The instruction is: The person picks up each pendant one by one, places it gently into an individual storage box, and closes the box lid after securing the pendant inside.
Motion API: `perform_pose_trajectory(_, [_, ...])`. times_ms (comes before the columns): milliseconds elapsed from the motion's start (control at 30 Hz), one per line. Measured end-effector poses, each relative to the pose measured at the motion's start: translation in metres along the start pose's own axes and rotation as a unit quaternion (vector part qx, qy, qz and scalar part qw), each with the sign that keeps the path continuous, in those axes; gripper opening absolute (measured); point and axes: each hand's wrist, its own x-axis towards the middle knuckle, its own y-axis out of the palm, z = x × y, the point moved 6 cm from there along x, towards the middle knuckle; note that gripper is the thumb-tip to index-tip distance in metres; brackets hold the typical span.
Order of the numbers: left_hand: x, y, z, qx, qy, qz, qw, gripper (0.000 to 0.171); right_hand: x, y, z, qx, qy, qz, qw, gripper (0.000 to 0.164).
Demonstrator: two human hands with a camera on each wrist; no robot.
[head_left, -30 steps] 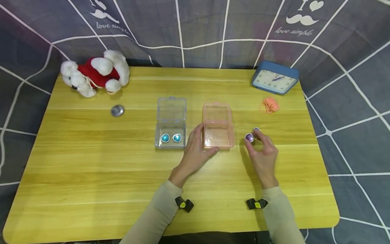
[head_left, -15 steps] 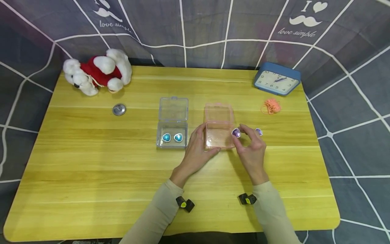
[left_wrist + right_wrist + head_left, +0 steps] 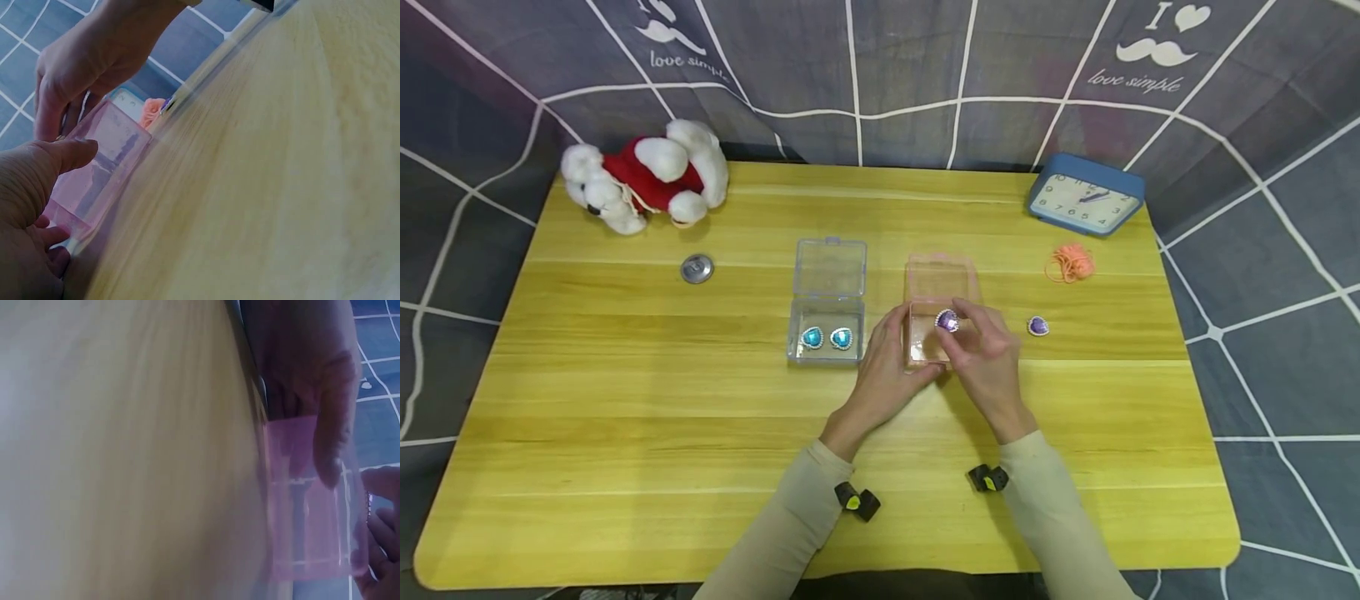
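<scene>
My left hand (image 3: 883, 367) grips the open pink plastic box (image 3: 942, 279) by its left side, thumb along the front wall. That thumb lies against the box's pink wall (image 3: 306, 531) in the right wrist view. Over the box, my right hand (image 3: 992, 367) pinches a purple heart-shaped gem (image 3: 948, 320) with a silvery beaded rim between thumb and forefinger. A second purple gem (image 3: 1038, 326) lies on the table to the right of that hand. Left of the pink box stands an open clear box (image 3: 829, 271) holding two blue heart-shaped gems (image 3: 812, 337).
At the back right stand a blue clock (image 3: 1086, 196) and a tangle of orange yarn (image 3: 1071, 262). A white plush toy in a red top (image 3: 651, 179) lies at the back left, with a round silver tin (image 3: 697, 268) in front. Patterned grey cloth (image 3: 910, 83) hangs behind the table.
My right hand has carried the purple gem leftward from the table to above the pink box, leaving the second purple gem in plain sight. The left hand stays on the box.
</scene>
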Motion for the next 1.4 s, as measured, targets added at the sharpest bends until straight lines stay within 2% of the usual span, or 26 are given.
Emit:
perform_pose_trajectory(233, [0.0,0.001,-0.001,-0.001,0.002,0.0,1.0,0.103,0.003,0.015,0.002,-0.002,0.01,0.05,0.999,0.048])
perform_pose_trajectory(500, [0.0,0.0,-0.002,0.004,0.007,-0.002,1.0,0.103,0.003,0.022,0.002,-0.035,0.015,0.082,0.996,0.045])
perform_pose_trajectory(1133, [0.0,-0.001,-0.003,0.005,0.024,-0.007,0.9997,0.103,0.005,0.03,0.002,-0.078,0.022,0.105,0.991,0.045])
perform_pose_trajectory(1400, [0.001,-0.001,-0.002,0.007,0.019,-0.009,0.9997,0.103,0.005,0.032,0.002,-0.089,0.032,0.116,0.989,0.045])
